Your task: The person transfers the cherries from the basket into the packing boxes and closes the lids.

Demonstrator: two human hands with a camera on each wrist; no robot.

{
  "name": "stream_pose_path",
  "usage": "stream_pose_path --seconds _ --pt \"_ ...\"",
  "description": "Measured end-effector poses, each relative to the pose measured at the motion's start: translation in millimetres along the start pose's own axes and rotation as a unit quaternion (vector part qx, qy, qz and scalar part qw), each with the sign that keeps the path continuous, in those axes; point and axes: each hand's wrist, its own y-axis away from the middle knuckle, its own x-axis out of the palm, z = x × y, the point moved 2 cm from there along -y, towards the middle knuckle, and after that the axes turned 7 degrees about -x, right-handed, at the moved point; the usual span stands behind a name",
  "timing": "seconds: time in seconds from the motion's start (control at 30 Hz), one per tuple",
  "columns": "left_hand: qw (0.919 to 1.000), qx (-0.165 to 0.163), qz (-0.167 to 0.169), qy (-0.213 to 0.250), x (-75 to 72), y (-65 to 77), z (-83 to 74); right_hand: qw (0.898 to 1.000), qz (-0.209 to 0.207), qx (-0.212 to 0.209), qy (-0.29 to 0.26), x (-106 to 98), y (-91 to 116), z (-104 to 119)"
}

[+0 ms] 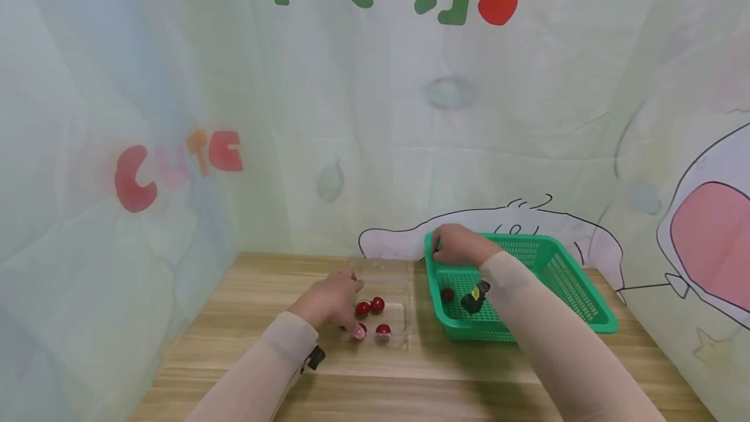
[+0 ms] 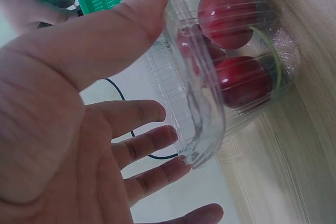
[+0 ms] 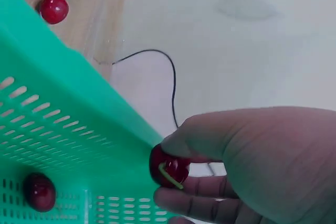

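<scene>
My right hand pinches a dark red cherry with a green stem between thumb and fingers, at the left back rim of the green basket. Another cherry lies on the basket floor. To the left, a clear plastic box holds several cherries. My left hand rests against that box's left side, thumb near the front, fingers spread and fairly straight. The left wrist view shows fingertips at the box's clear rim, with cherries behind the plastic.
Box and basket stand side by side on a wooden table. A printed curtain hangs directly behind the table's back edge. The box's clear raised lid leans at the back.
</scene>
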Motion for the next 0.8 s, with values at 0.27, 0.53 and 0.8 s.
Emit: stream_pose_path --seconds 0.27,0.53,0.8 --pt "1.0000 -0.004 0.002 0.004 0.4 -1.3 2.2 0.999 -0.020 -0.012 0.038 -2 1 23" --pt "1.0000 0.000 0.002 0.002 -1.0 -2.3 1.5 1.000 0.005 -0.026 0.004 19 -4 61" --pt "1.0000 0.001 0.009 -0.001 -2.5 -3.7 1.5 0.992 0.029 -0.117 0.027 58 -8 95"
